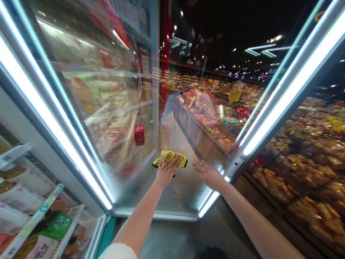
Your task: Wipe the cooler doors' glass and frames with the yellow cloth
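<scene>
Yellow cloth (183, 162) with dark edging sits bunched under my left hand (167, 164), which holds it with fingers bent over the folds, against the lower middle of the glass door (184, 190). My right hand (208, 175) grasps nothing; its fingers are extended by the pane near the lit edge, though I can't tell whether they touch it. I'd judge the wiping under way, not finished: the cloth is up at the glass, and a pale haze shows low on the pane. Reflections hide which parts are done and which are left. The cloth looks soft and folded over, with no drips that I can see. Farther out, light strips (293, 81) line the sides, a green packet (58, 223) lies on the shelf at lower left, and bagged goods (318, 169) fill the right.
</scene>
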### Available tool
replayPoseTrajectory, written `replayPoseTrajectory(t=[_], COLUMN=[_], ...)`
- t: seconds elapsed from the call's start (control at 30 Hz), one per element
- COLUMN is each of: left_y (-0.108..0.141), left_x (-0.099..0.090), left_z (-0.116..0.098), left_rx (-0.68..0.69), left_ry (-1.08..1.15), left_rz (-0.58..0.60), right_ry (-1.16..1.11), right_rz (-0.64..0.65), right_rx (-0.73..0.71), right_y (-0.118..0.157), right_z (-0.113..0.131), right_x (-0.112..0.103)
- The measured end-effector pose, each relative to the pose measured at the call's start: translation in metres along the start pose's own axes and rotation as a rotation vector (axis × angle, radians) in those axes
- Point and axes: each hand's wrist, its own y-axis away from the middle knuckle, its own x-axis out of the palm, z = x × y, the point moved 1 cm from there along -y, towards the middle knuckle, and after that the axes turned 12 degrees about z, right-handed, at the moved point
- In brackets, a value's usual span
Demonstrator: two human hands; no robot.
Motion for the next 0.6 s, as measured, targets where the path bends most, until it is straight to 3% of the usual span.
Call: replayPoseTrajectory(t=[0.1, 0.2, 0.23, 0.3, 0.37, 0.43, 0.5, 0.6], left_y=[0.004, -0.017, -0.024, -0.03, -0.023, -0.01, -0.001, -0.006], left_x=[0.007, 0.006, 0.005, 0.007, 0.011, 0.014, 0.014, 0.009], left_z=[-0.009, -0.032, -0.039, -0.044, -0.037, -0.021, -0.007, -0.006], left_rx=[-0.264, -0.452, -0.437, -0.262, -0.002, 0.155, 0.151, -0.015], left_ry=[0.014, 0.026, 0.009, -0.057, -0.143, -0.203, -0.222, -0.193], left_rz=[-0.092, -0.19, -0.199, -0.175, -0.132, -0.114, -0.12, -0.151], right_ry=[-0.002, -0.009, -0.007, 0.005, 0.02, 0.029, 0.031, 0.034], right_rz=[-0.023, -0.055, -0.067, -0.099, -0.13, -0.148, -0.152, -0.164], right_rx=[-0.03, -0.044, -0.05, -0.064, -0.072, -0.082, -0.096, -0.107], right_y=[0.009, 0.011, 0.01, 0.009, 0.009, 0.01, 0.013, 0.016], right_z=[-0.01, -0.015, -0.015, -0.015, -0.015, -0.014, -0.015, -0.016], right_x=[0.005, 0.008, 0.008, 0.009, 0.009, 0.008, 0.006, 0.002])
